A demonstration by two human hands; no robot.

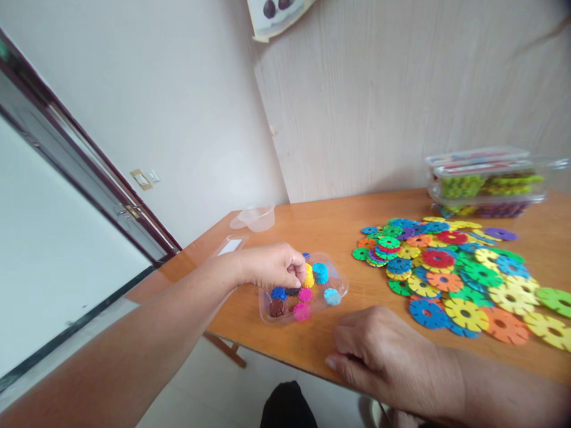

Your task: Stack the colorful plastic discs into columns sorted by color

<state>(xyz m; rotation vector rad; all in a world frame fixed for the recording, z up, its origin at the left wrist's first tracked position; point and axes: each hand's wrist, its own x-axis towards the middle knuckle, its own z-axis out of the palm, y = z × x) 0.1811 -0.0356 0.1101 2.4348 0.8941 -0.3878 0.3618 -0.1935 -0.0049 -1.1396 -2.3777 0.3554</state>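
My left hand [279, 266] reaches over a clear plastic tray [343, 289], its fingertips pinched beside a stack of yellow discs [309, 276]. What the pinch holds, if anything, is hidden. Small notched discs lie in the tray by colour: light blue [320, 273], pale blue [332, 296], pink [302, 312], dark blue [279, 293] and brown [277, 307]. Black pieces [292, 291] show partly under the hand. Near the table's front edge rests my right hand [377, 351], fingers curled closed, with no object showing in it.
Large notched plastic discs [437, 258] in many colours are heaped on the right of the wooden table [307, 223]. Behind them stand clear boxes [488, 181] holding more pieces. A clear bowl [259, 219] and a clear lid [229, 245] lie at the left, near the wall.
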